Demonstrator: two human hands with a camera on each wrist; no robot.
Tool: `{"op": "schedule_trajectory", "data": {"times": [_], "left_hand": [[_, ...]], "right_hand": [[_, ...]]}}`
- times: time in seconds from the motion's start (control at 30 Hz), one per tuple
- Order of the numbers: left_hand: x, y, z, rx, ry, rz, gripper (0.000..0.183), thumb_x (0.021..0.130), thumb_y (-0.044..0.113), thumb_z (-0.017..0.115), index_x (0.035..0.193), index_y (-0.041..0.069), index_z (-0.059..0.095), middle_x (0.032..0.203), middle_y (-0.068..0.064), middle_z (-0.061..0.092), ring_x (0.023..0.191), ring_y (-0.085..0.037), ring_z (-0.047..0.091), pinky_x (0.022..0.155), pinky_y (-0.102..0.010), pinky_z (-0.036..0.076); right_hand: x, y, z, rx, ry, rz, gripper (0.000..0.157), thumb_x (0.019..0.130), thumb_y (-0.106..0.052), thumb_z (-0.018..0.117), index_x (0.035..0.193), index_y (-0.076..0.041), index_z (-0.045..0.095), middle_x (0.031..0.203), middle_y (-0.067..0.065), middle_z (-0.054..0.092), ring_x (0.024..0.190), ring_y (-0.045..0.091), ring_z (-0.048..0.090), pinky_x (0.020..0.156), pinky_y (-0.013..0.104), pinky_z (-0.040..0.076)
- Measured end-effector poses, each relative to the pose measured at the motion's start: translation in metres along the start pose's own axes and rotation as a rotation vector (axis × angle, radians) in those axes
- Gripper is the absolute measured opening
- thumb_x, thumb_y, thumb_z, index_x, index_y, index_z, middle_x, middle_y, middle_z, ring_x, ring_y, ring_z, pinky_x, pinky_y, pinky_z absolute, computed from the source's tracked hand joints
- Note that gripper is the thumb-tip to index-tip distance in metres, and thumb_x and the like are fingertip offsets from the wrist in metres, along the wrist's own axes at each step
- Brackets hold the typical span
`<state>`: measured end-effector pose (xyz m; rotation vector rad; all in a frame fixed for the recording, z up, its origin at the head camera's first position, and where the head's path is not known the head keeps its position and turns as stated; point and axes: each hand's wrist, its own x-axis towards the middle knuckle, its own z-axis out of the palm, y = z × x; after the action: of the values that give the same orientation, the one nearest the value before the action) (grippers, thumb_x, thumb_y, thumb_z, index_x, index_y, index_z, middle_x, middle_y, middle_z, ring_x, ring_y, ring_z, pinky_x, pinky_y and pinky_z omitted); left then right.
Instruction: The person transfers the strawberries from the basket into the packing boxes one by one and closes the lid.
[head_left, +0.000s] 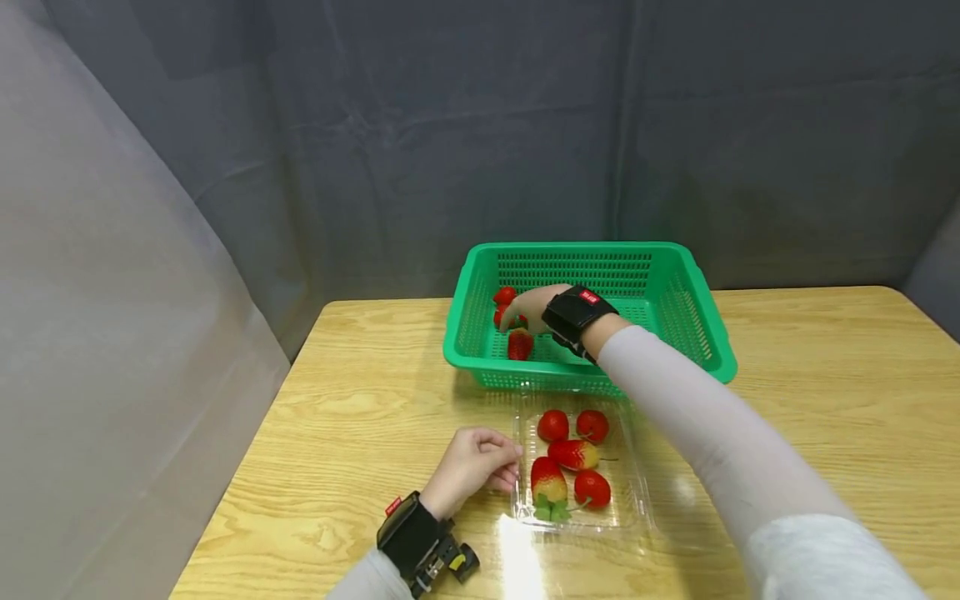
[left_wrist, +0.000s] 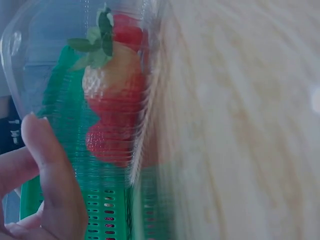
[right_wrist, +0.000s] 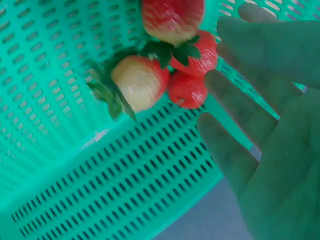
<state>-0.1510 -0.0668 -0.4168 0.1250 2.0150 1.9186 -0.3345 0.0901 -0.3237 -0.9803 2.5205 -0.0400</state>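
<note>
My left hand (head_left: 480, 462) is at the left side of a clear plastic box (head_left: 626, 508), its thumb and finger pinching the rim. Inside lie strawberries, one (head_left: 547, 475) with green leaves and a yellowish end, and round red fruits with stems, such as one (head_left: 592, 489) near the front. Through the box wall the left wrist view shows a leafy strawberry (left_wrist: 115, 85). My right hand (right_wrist: 280, 135) reaches into a green basket (head_left: 712, 333), fingers extended and spread beside red fruits. Among these are a pale-ended strawberry (right_wrist: 140, 82) and a small round red fruit (right_wrist: 187, 90).
The basket stands behind the box, close to its far edge, on a wooden table (head_left: 360, 433). A dark grey curtain (head_left: 450, 150) hangs behind the table, with a light cloth (head_left: 112, 333) at the left. My right forearm crosses above the basket's front rim.
</note>
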Motion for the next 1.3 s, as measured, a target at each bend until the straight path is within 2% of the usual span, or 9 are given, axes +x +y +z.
{"op": "schedule_trajectory", "data": {"times": [0.13,0.33,0.67,0.77,0.9,1.07,1.2,1.3], "left_hand": [[0.0,0.0,0.0,-0.002,0.0,-0.001,0.015,0.081,0.007,0.063,0.084,-0.007,0.061,0.063,-0.007,0.06,0.049,-0.013,0.056,0.048,-0.022,0.054],[-0.002,0.001,0.001,-0.004,-0.006,-0.004,0.017,0.081,0.008,0.063,0.085,-0.008,0.061,0.063,-0.006,0.06,0.049,-0.012,0.056,0.048,-0.022,0.054],[0.0,0.0,0.002,-0.005,-0.008,-0.004,0.015,0.081,0.009,0.064,0.083,-0.006,0.061,0.063,-0.007,0.061,0.049,-0.013,0.057,0.048,-0.022,0.054],[0.0,-0.001,0.001,-0.002,-0.013,-0.008,0.015,0.081,0.009,0.064,0.083,-0.006,0.061,0.063,-0.006,0.061,0.049,-0.013,0.057,0.048,-0.022,0.054],[0.001,-0.001,-0.001,-0.004,-0.012,-0.006,0.016,0.081,0.008,0.063,0.084,-0.007,0.06,0.062,-0.006,0.06,0.049,-0.012,0.056,0.048,-0.022,0.054],[0.002,-0.001,-0.004,-0.004,-0.003,-0.002,0.017,0.082,0.007,0.062,0.085,-0.009,0.059,0.061,-0.005,0.059,0.049,-0.012,0.056,0.047,-0.021,0.053],[0.002,-0.001,-0.005,-0.002,-0.005,0.001,0.016,0.082,0.007,0.062,0.085,-0.009,0.059,0.061,-0.005,0.059,0.049,-0.011,0.056,0.047,-0.021,0.053],[0.002,-0.001,-0.006,-0.004,-0.01,0.002,0.019,0.082,0.007,0.061,0.087,-0.011,0.059,0.062,-0.005,0.059,0.049,-0.011,0.056,0.047,-0.021,0.053]], "right_hand": [[0.01,0.004,0.011,0.011,-0.048,0.006,0.051,0.087,0.006,0.047,0.126,-0.025,0.051,0.136,0.007,0.045,0.117,0.025,0.042,0.075,0.029,0.044],[0.015,0.013,0.024,0.026,-0.059,0.063,0.052,0.082,-0.001,0.061,0.125,-0.028,0.052,0.132,0.008,0.048,0.118,0.025,0.04,0.088,0.035,0.045],[0.018,0.036,0.035,0.11,0.003,0.022,0.047,0.071,-0.001,0.071,0.114,-0.017,0.06,0.104,0.006,0.059,0.095,0.022,0.051,0.075,0.034,0.051],[0.006,0.035,0.025,0.143,0.044,-0.02,0.044,0.074,-0.003,0.07,0.116,-0.011,0.059,0.107,0.012,0.058,0.098,0.027,0.052,0.078,0.037,0.051],[-0.016,0.024,0.0,0.164,0.11,-0.07,0.043,0.08,-0.007,0.065,0.121,-0.007,0.054,0.115,0.019,0.055,0.104,0.032,0.05,0.083,0.042,0.05],[-0.042,0.006,-0.024,0.201,0.219,-0.173,0.04,0.083,-0.009,0.062,0.122,-0.009,0.053,0.119,0.016,0.055,0.101,0.029,0.051,0.082,0.04,0.049],[-0.069,-0.016,-0.029,0.211,0.296,-0.311,0.039,0.082,-0.01,0.063,0.12,-0.01,0.055,0.12,0.011,0.056,0.097,0.022,0.051,0.08,0.034,0.051],[-0.091,-0.036,-0.024,0.179,0.308,-0.405,0.038,0.082,-0.011,0.064,0.118,-0.013,0.057,0.118,0.008,0.057,0.099,0.019,0.051,0.078,0.032,0.052]]}}
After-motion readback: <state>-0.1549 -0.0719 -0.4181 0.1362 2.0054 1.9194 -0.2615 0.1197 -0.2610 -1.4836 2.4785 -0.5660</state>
